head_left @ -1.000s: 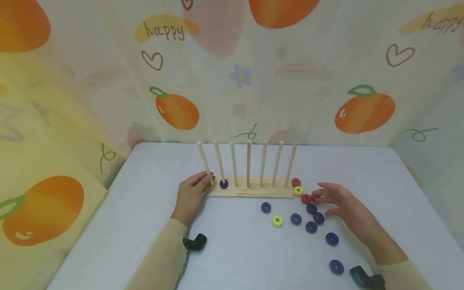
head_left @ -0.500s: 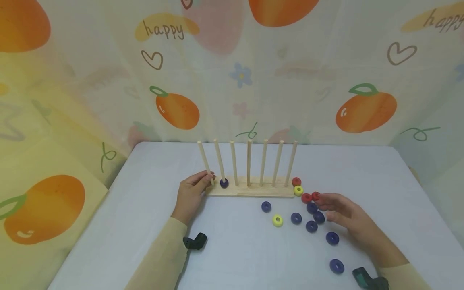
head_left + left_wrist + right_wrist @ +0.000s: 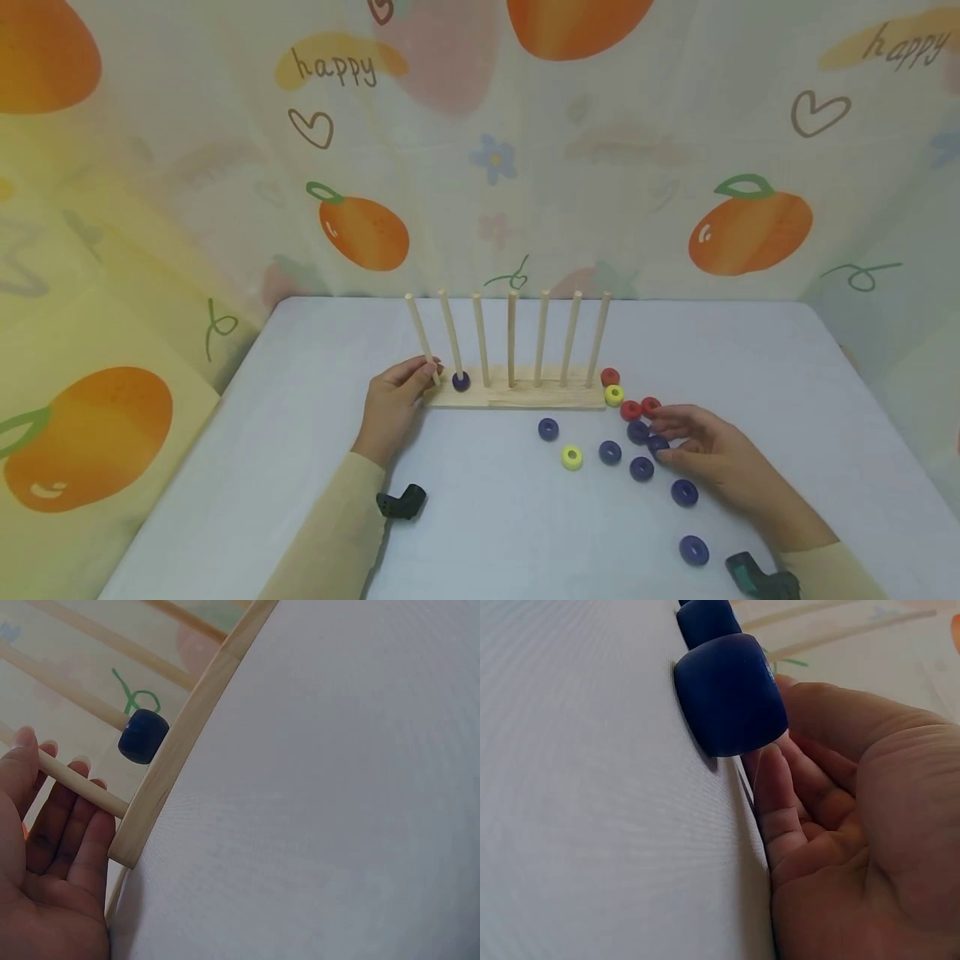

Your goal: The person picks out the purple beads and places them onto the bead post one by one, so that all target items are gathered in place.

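The left hand (image 3: 395, 396) has not shifted: its fingers (image 3: 71, 817) curl round the leftmost peg (image 3: 422, 337) at the nine o'clock end of the wooden rack (image 3: 517, 393), steadying it. One blue ring (image 3: 461, 382) sits at the foot of the second peg. Off toward four o'clock from the rack, loose rings lie scattered on the table (image 3: 300, 467). The right hand (image 3: 712, 458) has dropped from hovering down among them, and its fingertips (image 3: 776, 787) now touch a blue ring (image 3: 658, 444), closing on it but not yet clasping; the ring rests flat on the table, so a pick-up looks begun.
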Available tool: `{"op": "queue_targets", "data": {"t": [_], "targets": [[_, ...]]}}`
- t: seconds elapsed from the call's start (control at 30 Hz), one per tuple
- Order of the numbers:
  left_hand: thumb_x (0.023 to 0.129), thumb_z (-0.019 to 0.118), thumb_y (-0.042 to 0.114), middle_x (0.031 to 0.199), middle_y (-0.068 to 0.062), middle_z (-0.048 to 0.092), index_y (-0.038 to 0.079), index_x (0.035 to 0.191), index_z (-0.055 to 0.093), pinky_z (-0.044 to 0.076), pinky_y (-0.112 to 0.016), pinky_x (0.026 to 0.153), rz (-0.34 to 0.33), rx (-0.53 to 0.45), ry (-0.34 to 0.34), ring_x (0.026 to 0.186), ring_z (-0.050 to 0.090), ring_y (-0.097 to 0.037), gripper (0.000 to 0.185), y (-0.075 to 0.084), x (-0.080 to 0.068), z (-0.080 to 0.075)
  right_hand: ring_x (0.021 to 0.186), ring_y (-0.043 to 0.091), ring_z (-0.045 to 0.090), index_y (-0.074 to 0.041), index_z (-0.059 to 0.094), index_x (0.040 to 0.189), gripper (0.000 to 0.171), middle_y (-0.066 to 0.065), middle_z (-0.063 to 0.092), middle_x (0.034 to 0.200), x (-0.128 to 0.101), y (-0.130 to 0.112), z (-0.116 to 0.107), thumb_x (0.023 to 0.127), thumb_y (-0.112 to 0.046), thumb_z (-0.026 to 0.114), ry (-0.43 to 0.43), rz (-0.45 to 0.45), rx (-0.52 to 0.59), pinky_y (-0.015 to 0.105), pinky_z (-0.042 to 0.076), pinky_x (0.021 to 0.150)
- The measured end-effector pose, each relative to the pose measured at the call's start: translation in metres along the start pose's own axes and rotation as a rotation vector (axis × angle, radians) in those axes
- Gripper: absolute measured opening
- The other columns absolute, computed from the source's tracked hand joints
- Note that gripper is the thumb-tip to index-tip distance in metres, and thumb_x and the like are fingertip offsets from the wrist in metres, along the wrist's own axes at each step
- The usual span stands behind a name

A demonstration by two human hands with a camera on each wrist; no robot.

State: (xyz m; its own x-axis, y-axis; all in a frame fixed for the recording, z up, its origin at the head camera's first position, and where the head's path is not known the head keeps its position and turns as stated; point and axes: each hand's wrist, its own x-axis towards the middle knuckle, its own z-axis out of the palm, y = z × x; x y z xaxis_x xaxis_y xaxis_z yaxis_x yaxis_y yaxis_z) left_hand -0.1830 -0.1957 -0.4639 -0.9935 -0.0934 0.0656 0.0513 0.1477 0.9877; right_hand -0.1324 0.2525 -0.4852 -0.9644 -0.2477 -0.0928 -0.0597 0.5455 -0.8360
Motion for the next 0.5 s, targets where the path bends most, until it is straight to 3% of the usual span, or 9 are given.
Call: {"op": "queue_targets", "data": {"t": [0.1, 0.33, 0.5], "targets": [[0.094, 0.064, 0.023, 0.106, -0.009, 0.069, 0.003, 0.113, 0.068, 0.050, -0.036, 0.089, 0.003, -0.010, -0.003, 0.103, 0.063, -0.026, 0.028, -0.002, 0.001, -0.001, 0.094, 0.019, 0.061, -0.022, 0.053, 0.129, 0.054, -0.003, 0.061, 0.115, 0.000, 0.000, 0.000, 0.082, -0.037, 0.076, -0.007, 0.008, -0.006, 0.029, 0.053, 0.076], [0.091, 0.067, 0.030, 0.105, -0.005, 0.070, 0.011, 0.109, 0.071, 0.050, -0.033, 0.088, 0.010, -0.053, -0.002, 0.102, 0.064, -0.023, 0.027, -0.026, 0.010, -0.003, 0.085, 0.019, 0.062, -0.020, 0.058, 0.123, 0.051, 0.000, 0.062, 0.115, 0.000, 0.000, 0.003, 0.078, -0.033, 0.080, -0.008, -0.012, -0.009, 0.027, 0.053, 0.072], [0.088, 0.067, 0.038, 0.104, -0.003, 0.070, 0.013, 0.109, 0.072, 0.051, -0.030, 0.087, 0.024, -0.029, 0.015, 0.101, 0.064, -0.020, 0.032, -0.030, 0.011, -0.002, 0.083, 0.019, 0.061, -0.021, 0.060, 0.121, 0.050, 0.000, 0.060, 0.115, -0.002, -0.001, 0.003, 0.078, -0.037, 0.079, -0.003, 0.001, -0.018, 0.027, 0.053, 0.069]]}}
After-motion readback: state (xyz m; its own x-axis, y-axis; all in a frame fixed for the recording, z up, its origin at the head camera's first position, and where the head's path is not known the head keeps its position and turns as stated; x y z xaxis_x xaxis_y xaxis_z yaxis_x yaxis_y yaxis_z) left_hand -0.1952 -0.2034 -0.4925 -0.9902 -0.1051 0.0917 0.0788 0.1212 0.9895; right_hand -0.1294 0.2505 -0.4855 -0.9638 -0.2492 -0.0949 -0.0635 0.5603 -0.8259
